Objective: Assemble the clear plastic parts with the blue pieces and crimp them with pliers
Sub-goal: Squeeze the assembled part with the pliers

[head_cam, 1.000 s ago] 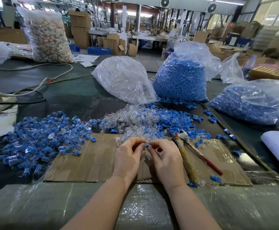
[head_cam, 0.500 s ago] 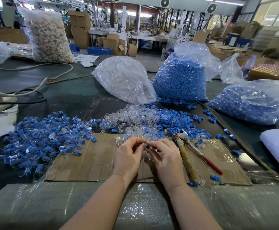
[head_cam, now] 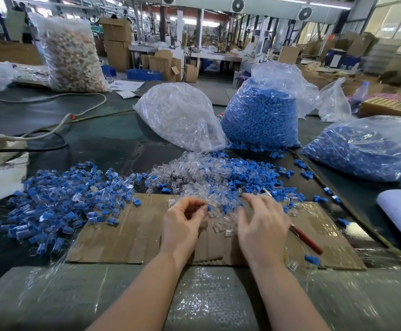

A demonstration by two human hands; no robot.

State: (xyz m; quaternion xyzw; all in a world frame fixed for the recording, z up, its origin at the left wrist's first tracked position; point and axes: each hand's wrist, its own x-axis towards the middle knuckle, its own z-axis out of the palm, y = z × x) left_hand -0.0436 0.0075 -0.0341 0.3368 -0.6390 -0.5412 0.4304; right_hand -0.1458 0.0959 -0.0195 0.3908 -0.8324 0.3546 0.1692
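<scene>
Two hands: our left hand pinches a blue-capped clear part; right hand open, pliers just right.

place: factory floor, assembly bench | far: stacked cartons, long worktables, blue crates, wall fans, tall windows at right | near: bulk bags of blue pieces and clear parts, loose heaps on cardboard, red-handled pliers

On the desk we see assembled pieces left of the cardboard, loose parts behind it, three bags farther back.
</scene>
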